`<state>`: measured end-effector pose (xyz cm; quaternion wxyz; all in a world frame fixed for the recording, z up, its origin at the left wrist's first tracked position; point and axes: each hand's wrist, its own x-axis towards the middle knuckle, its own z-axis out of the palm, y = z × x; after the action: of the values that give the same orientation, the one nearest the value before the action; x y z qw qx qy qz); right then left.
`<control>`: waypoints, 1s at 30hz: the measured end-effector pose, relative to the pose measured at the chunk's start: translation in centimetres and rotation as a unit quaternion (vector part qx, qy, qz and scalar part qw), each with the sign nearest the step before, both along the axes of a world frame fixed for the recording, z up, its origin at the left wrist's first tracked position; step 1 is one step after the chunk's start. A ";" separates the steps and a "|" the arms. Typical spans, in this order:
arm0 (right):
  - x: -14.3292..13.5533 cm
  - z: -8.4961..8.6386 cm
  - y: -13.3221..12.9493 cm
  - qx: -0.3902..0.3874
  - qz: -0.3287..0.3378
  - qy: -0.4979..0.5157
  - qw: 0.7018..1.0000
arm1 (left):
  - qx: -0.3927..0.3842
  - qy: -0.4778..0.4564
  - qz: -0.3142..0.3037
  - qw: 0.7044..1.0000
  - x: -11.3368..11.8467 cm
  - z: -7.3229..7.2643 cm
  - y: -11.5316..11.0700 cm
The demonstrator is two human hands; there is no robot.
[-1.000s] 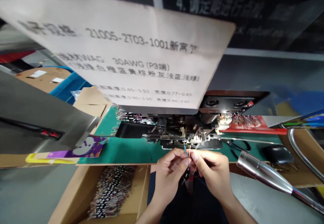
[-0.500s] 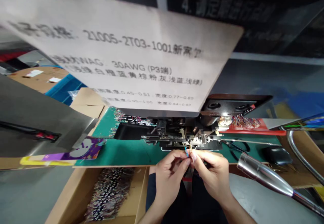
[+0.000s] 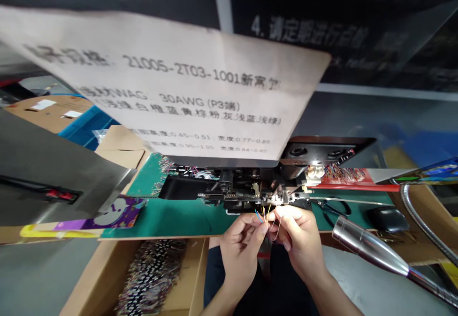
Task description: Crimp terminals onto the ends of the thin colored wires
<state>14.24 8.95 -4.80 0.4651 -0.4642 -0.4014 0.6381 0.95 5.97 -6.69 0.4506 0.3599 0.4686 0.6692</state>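
Note:
Thumb and forefinger of my left hand [image 3: 240,248] pinch several thin coloured wires [image 3: 263,215], whose blue, yellow and orange ends fan out upward. Just to the right, my right hand [image 3: 304,239] is closed on a thin wire by the metal parts of the crimping machine [image 3: 250,197]. A thin reddish wire [image 3: 279,225] loops down between the hands. The fingertips of my right hand are partly lost against the machine. Above the machine's head hangs a white printed label [image 3: 179,87].
A cardboard box of wire bundles [image 3: 153,268] stands below left. On the green mat [image 3: 171,218] lie a purple card [image 3: 121,211], black-handled pliers [image 3: 336,207] and a black mouse [image 3: 388,219]. A metal lamp tube [image 3: 372,247] reaches in from the right.
My right hand has moved slightly up and apart from my left, drawing a wire out to the right. The wire ends in my left hand are more spread. The view has shifted slightly.

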 end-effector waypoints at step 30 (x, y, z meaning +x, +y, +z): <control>-1.0 1.4 -0.1 -0.020 -0.023 -0.011 0.999 | 0.000 0.003 0.033 0.999 0.5 0.5 0.6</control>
<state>13.25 8.82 -3.41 0.4663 -0.4892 -0.3829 0.6297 1.42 6.56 -6.18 0.4271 0.3457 0.4817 0.6826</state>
